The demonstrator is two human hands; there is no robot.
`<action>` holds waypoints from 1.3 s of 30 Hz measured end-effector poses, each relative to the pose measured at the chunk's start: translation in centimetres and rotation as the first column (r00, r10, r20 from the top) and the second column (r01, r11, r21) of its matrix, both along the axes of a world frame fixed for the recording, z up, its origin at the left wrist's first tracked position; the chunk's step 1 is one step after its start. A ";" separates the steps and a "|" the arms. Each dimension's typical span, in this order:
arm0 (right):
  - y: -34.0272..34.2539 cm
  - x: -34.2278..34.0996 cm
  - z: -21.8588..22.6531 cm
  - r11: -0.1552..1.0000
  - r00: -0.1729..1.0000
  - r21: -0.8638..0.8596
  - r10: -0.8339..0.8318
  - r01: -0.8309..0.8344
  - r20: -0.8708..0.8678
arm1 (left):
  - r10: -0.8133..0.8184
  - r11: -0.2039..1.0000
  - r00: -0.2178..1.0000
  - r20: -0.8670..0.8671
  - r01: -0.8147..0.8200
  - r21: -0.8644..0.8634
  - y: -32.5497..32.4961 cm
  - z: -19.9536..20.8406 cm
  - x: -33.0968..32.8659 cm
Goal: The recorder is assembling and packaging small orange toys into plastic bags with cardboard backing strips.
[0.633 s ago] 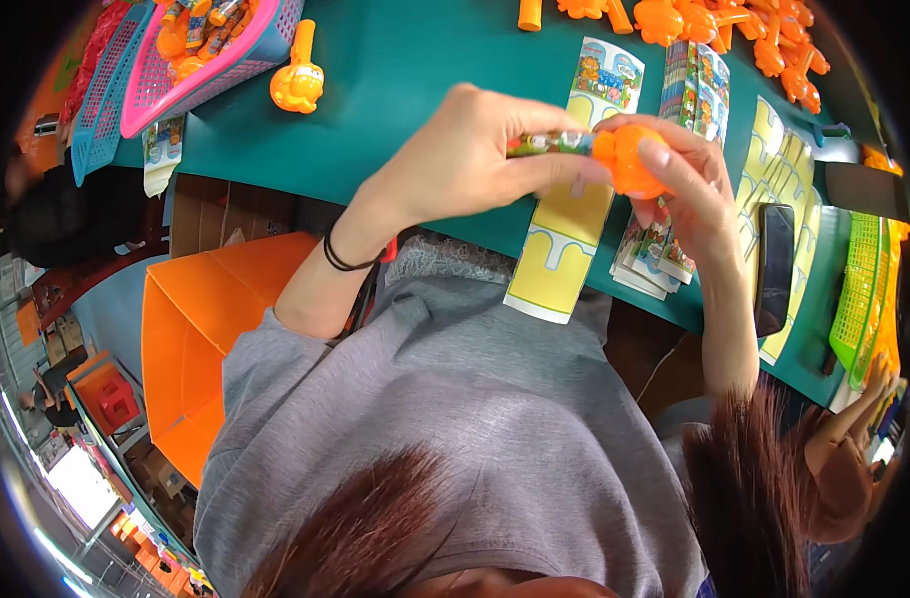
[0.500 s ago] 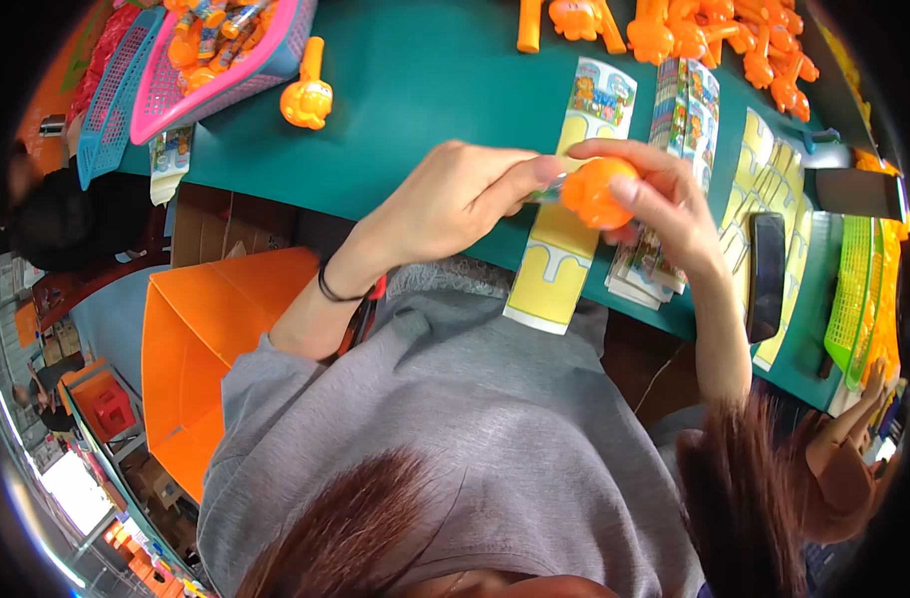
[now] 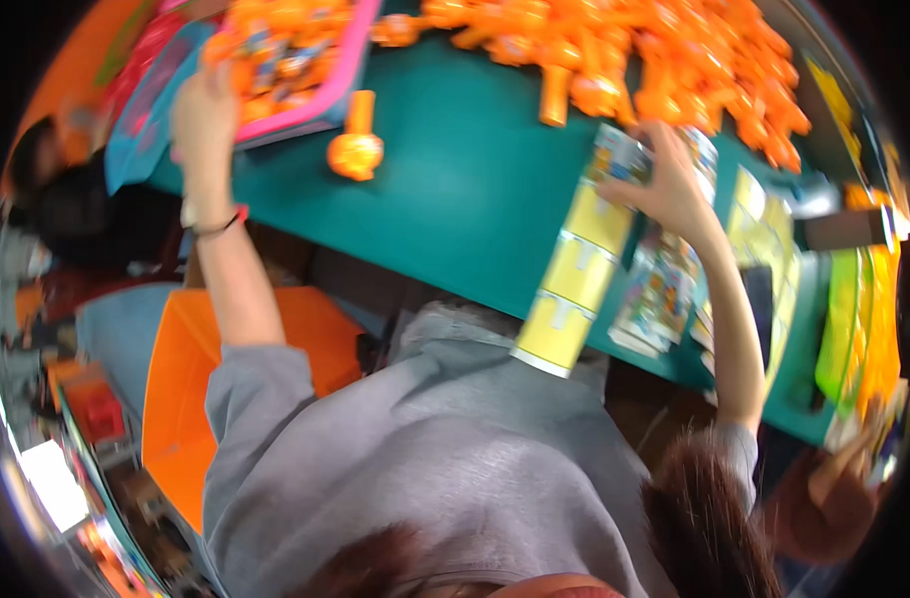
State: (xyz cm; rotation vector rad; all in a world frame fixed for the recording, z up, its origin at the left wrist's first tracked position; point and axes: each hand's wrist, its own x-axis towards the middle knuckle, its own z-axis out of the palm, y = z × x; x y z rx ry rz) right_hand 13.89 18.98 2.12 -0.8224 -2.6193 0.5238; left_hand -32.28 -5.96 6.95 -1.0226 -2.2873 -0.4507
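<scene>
My left hand (image 3: 204,120) reaches to the left edge of a pink basket (image 3: 349,72) filled with orange toys and small printed pieces. Motion smears its fingers, and whether it holds anything is hidden. My right hand (image 3: 666,177) is over the top of a sticker strip (image 3: 592,214), thumb and fingers apart, with nothing visible between them. The strip has printed labels at its far end and bare yellow backing below, hanging past the table edge. Beside it lies a stack of printed sticker sheets (image 3: 656,299). One orange toy with a round head and handle (image 3: 356,154) lies right of the basket.
A large pile of orange toys (image 3: 664,60) covers the back right of the green table (image 3: 455,179). A dark phone-like object (image 3: 759,299) lies on yellow strips at right, near a green basket (image 3: 839,334). An orange bin (image 3: 181,399) stands below the table at left.
My hands have parted; the orange toy between them is no longer seen there. The left hand moved left to the basket, the right to the strip's far end. The view shifted.
</scene>
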 end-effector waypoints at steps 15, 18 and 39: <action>-3.2 1.8 0.2 0.882 0.791 -0.435 -0.130 -0.183 -0.598 | -0.585 0.633 -0.365 0.724 0.353 0.689 9.4 -4.8 30.5; -4.2 2.0 0.9 0.975 0.826 0.205 0.049 0.081 -0.561 | -0.645 0.645 -0.355 0.677 0.221 0.731 9.6 -5.8 31.1; -5.4 0.8 0.0 0.985 0.877 -0.075 0.101 -0.153 -0.469 | -0.790 0.522 0.005 0.613 0.530 0.668 9.2 -6.8 31.3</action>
